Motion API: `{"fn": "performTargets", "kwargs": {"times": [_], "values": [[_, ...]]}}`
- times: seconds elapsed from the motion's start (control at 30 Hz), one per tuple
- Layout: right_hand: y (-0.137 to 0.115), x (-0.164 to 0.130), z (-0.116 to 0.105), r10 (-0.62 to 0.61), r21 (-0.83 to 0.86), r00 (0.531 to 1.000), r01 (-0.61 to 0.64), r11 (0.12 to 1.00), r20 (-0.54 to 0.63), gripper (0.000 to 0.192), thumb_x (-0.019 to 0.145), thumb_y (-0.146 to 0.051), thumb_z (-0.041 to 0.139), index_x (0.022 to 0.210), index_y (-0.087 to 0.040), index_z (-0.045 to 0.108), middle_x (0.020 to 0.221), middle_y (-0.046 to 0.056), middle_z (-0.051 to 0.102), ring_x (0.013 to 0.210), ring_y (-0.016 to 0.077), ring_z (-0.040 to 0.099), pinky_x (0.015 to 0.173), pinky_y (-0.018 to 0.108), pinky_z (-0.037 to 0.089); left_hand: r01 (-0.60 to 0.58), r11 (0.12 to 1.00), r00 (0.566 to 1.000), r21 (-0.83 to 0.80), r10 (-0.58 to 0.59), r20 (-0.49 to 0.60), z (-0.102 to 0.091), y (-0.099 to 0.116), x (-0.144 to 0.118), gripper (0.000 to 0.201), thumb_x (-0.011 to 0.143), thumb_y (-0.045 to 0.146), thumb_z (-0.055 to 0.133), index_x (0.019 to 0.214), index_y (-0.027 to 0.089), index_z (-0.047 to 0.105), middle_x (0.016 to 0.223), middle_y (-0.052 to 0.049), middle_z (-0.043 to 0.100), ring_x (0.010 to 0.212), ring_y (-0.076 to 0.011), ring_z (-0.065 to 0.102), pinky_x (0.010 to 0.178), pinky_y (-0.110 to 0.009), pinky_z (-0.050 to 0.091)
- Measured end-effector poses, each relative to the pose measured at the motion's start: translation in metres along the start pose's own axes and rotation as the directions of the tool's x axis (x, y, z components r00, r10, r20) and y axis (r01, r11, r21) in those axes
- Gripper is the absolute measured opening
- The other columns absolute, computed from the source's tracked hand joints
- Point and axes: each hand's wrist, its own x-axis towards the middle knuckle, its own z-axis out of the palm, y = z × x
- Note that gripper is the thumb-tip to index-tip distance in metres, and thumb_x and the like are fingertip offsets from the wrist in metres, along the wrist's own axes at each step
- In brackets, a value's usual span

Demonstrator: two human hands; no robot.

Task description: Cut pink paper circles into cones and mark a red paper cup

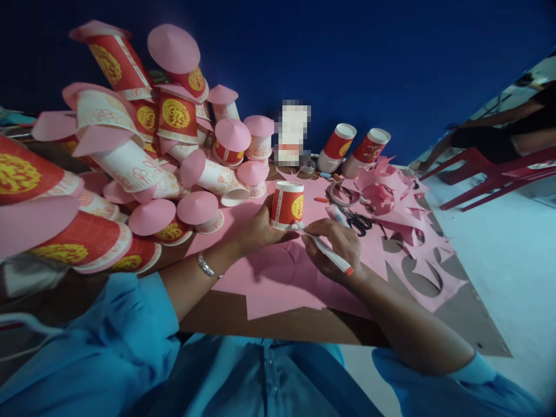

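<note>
Fingers of the left hand (pixel 256 229) wrap the red paper cup (pixel 287 204), pinning it mouth-down on the pink paper sheet (pixel 278 278) spread over the surface (pixel 226 315). Right hand (pixel 336 249) pinches a white marker (pixel 325 249), tip touching the sheet right at the cup's rim. Scissors (pixel 357 220) lie just beyond, among pink offcuts (pixel 391 197). Left of it all, a heap of cups with pink cone lids (pixel 152 162). Two more cups (pixel 354 147) lean at the back.
</note>
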Motion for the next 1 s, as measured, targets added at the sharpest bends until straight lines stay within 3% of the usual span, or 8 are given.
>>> {"fn": "performTargets", "kwargs": {"times": [0.3, 0.6, 0.77, 1.0], "values": [[-0.0033, -0.0036, -0.0009, 0.075, -0.020, 0.996, -0.074, 0.997, 0.054, 0.009, 0.096, -0.016, 0.064, 0.091, -0.023, 0.063, 0.070, -0.002, 0.072, 0.055, 0.0128, 0.066, 0.053, 0.026, 0.049, -0.033, 0.999, 0.999, 0.009, 0.033, -0.009, 0.0015, 0.0008, 0.0004, 0.088, 0.069, 0.059, 0.093, 0.135, 0.021, 0.048, 0.132, -0.017, 0.073, 0.123, -0.0366, 0.072, 0.103, -0.051, 0.060], [-0.0047, 0.0020, -0.0049, 0.028, -0.010, 0.999, -0.028, 1.000, 0.023, 0.011, 0.094, -0.014, 0.066, 0.097, -0.024, 0.062, 0.073, -0.001, 0.074, 0.059, 0.0136, 0.071, 0.056, 0.026, 0.053, -0.052, 0.999, 0.998, 0.005, 0.052, 0.018, -0.0020, -0.0048, 0.0021, 0.092, 0.070, 0.059, 0.092, 0.140, 0.021, 0.045, 0.138, -0.018, 0.070, 0.127, -0.0366, 0.069, 0.104, -0.051, 0.058], [-0.0028, 0.0021, -0.0040, 0.003, -0.009, 1.000, -0.003, 1.000, 0.013, 0.015, 0.093, -0.012, 0.066, 0.100, -0.024, 0.062, 0.078, -0.001, 0.076, 0.062, 0.0145, 0.072, 0.059, 0.026, 0.054, -0.007, 0.998, 1.000, 0.063, 0.005, 0.029, -0.0036, -0.0055, 0.0024, 0.096, 0.069, 0.056, 0.093, 0.143, 0.021, 0.042, 0.134, -0.016, 0.073, 0.126, -0.0371, 0.070, 0.106, -0.053, 0.058], [-0.0018, 0.0022, -0.0034, -0.009, -0.011, 1.000, 0.009, 1.000, 0.017, 0.016, 0.092, -0.009, 0.067, 0.099, -0.022, 0.061, 0.078, 0.001, 0.075, 0.064, 0.0144, 0.072, 0.061, 0.026, 0.056, -0.056, 0.998, 0.997, 0.037, 0.054, 0.059, -0.0028, -0.0039, 0.0024, 0.093, 0.072, 0.057, 0.091, 0.142, 0.020, 0.041, 0.135, -0.018, 0.072, 0.126, -0.0362, 0.071, 0.106, -0.052, 0.058]]}}
